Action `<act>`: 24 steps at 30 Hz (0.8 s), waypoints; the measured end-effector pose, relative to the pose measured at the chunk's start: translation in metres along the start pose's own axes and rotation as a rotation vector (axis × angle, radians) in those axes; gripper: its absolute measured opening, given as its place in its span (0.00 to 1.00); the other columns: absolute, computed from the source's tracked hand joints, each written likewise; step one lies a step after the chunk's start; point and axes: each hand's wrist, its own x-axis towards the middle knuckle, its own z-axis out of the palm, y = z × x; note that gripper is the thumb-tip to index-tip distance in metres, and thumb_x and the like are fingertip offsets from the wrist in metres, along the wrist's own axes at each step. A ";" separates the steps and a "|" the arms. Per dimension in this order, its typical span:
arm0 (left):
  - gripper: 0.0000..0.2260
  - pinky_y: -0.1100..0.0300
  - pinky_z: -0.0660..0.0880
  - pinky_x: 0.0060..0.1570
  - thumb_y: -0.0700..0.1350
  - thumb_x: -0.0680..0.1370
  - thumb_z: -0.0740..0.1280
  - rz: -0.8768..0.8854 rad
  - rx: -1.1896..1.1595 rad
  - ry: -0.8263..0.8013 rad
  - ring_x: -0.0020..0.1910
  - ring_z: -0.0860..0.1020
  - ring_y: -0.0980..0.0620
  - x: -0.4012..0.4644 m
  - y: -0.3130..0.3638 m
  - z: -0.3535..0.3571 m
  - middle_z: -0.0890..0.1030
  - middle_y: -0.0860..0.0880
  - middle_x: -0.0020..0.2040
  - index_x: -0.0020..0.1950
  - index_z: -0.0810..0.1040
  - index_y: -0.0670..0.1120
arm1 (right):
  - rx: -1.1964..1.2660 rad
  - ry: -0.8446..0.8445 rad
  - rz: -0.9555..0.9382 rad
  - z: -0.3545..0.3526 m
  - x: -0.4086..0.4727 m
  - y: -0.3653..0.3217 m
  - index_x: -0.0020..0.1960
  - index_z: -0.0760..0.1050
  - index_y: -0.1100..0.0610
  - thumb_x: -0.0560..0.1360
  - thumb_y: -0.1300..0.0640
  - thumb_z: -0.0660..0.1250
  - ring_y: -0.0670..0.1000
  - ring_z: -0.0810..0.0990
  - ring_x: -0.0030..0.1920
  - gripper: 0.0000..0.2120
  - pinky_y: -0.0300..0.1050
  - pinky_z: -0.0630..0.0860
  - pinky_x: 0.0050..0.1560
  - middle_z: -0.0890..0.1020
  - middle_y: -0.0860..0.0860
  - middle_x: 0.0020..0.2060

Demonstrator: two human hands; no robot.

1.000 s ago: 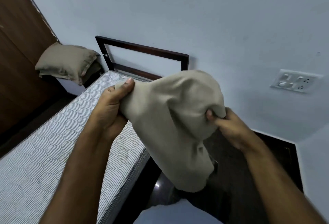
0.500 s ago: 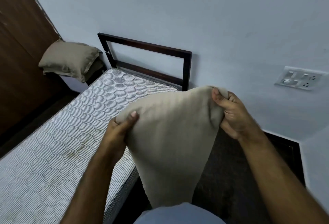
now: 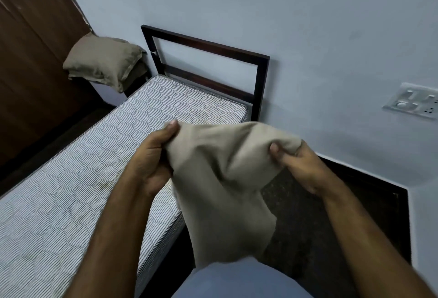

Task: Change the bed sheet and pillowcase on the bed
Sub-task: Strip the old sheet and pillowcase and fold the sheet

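I hold a beige pillowcase (image 3: 222,191) in front of me, hanging down over the bed's right edge. My left hand (image 3: 154,162) grips its upper left edge, thumb on top of the cloth. My right hand (image 3: 298,165) pinches the upper right edge. The bare mattress (image 3: 71,191), white with thin grey stripes and a quilted pattern, lies on the bed with no sheet. A beige pillow (image 3: 104,63) sits beyond the mattress's far left corner against the wooden panel.
The dark bed headboard frame (image 3: 260,79) stands against the pale blue wall. A switch and socket plate (image 3: 412,103) is on the wall at right. Dark floor (image 3: 308,226) runs beside the bed. A brown wooden panel (image 3: 28,60) lines the left side.
Both hands shifted along the pillowcase's top edge. The right hand dropped from its raised position half a second ago; the left hand rose slightly. The cloth now sags between them.
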 end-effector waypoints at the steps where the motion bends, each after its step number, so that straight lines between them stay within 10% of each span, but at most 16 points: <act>1: 0.18 0.59 0.82 0.49 0.52 0.81 0.63 0.022 -0.021 -0.015 0.45 0.85 0.53 -0.001 -0.001 -0.007 0.86 0.49 0.43 0.41 0.87 0.46 | 0.045 0.025 -0.007 0.004 0.001 -0.008 0.54 0.85 0.57 0.73 0.43 0.72 0.50 0.84 0.52 0.19 0.43 0.80 0.52 0.87 0.53 0.50; 5: 0.33 0.57 0.81 0.52 0.74 0.67 0.70 0.027 0.162 -0.149 0.60 0.82 0.50 -0.007 -0.014 -0.046 0.85 0.46 0.59 0.58 0.86 0.49 | 0.334 0.044 0.002 0.005 0.007 -0.027 0.40 0.87 0.54 0.79 0.55 0.62 0.45 0.85 0.37 0.16 0.38 0.81 0.40 0.87 0.51 0.37; 8: 0.36 0.57 0.81 0.51 0.67 0.58 0.82 -0.029 0.335 -0.094 0.59 0.83 0.45 -0.009 -0.035 -0.046 0.85 0.43 0.57 0.55 0.86 0.43 | 0.495 -0.003 0.003 0.004 0.010 -0.032 0.47 0.87 0.55 0.73 0.50 0.70 0.47 0.86 0.45 0.11 0.41 0.83 0.49 0.87 0.52 0.44; 12: 0.11 0.57 0.81 0.50 0.49 0.73 0.73 0.129 0.225 0.059 0.47 0.85 0.47 -0.006 -0.031 -0.028 0.86 0.43 0.47 0.48 0.87 0.42 | 0.521 -0.072 0.016 -0.005 0.013 -0.008 0.63 0.83 0.54 0.75 0.40 0.65 0.52 0.79 0.66 0.24 0.47 0.77 0.63 0.82 0.54 0.63; 18: 0.13 0.60 0.79 0.45 0.48 0.78 0.67 0.110 0.254 -0.033 0.41 0.83 0.49 0.000 -0.025 -0.021 0.85 0.41 0.41 0.47 0.84 0.38 | 0.142 -0.030 0.064 0.004 0.007 0.033 0.54 0.86 0.52 0.62 0.34 0.80 0.50 0.85 0.53 0.29 0.44 0.81 0.53 0.87 0.53 0.51; 24: 0.18 0.56 0.75 0.47 0.52 0.80 0.67 -0.027 0.364 0.074 0.44 0.82 0.48 0.004 -0.031 -0.036 0.84 0.40 0.43 0.51 0.82 0.36 | 0.166 0.111 0.127 0.000 0.014 0.000 0.41 0.84 0.59 0.81 0.49 0.65 0.50 0.84 0.36 0.18 0.41 0.81 0.39 0.86 0.55 0.36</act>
